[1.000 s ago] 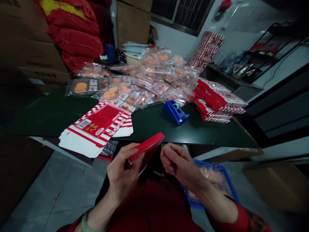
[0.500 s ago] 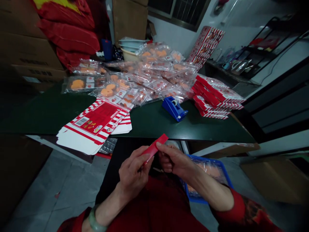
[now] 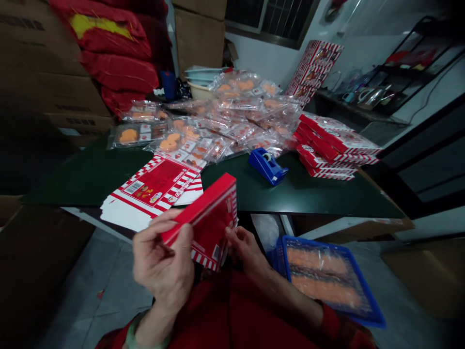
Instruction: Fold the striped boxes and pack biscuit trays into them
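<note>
The bench (image 3: 319,201) has a dark green top. Clear plastic packs (image 3: 236,118) with orange pieces lie heaped along its far side. Flat red-and-white cartons (image 3: 156,186) overhang the near edge, left of middle. A blue tape dispenser (image 3: 268,166) sits right of middle; striped boxes (image 3: 334,150) are stacked toward the right edge.

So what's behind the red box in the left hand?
Past the red box, part of the green table and some flat striped cartons show. Whatever lies directly behind its broad face is covered.

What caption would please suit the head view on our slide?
Left hand holding a red box, right hand at its edge, tape dispenser beyond.
</note>
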Motion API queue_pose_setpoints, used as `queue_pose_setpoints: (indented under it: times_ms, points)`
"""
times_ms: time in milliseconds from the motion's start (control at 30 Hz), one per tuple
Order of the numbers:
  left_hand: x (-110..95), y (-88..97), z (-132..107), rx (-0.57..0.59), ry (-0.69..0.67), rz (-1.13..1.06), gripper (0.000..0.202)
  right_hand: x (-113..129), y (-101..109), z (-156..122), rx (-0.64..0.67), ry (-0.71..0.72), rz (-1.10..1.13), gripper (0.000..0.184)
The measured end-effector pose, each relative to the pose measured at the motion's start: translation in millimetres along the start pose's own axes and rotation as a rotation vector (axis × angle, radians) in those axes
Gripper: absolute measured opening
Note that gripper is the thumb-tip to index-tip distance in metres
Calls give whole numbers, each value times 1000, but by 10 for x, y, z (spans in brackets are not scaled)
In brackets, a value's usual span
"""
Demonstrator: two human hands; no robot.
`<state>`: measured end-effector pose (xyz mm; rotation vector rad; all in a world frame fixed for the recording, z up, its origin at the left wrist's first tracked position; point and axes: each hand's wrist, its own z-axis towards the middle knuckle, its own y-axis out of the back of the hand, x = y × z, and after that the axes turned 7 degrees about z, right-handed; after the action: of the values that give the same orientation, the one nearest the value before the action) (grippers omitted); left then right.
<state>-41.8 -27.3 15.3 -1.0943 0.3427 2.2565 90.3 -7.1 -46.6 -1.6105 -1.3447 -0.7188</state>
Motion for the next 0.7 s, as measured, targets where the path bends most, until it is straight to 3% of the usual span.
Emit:
queue_pose_setpoints:
  times_ms: [100,167,233,300,367,433,500,567,633,700]
  points:
    - [77,67,62,-200,49,21,19,-91,78,26,-94,-1,9,53]
    - [127,144,33,-258,124,11,21,-80,95,33,-22,26,96,47]
    - [184,269,-26,-227,246,55,22,11,91,50,63,90,220,41]
    - [260,443,-69,-98,359,161,27,169,87,80,93,176,307,36]
    - [336,634,-60,-33,277,297,38,357,95,111,112,262,263,33]
    - [377,792,-5,-72,18,504,49,519,91,118,162,339,66,30]
    - [374,871,54,89,-212,641,48,612,39,79,260,410,-186,28]
    - [365,868,83,387,-349,655,41,632,-69,-2,410,420,-359,25]
    - [405,825,77,590,-356,583,32,625,-197,-84,548,374,-423,22]
    - [521,804,53,642,-240,486,27,661,-300,-93,647,353,-457,19]
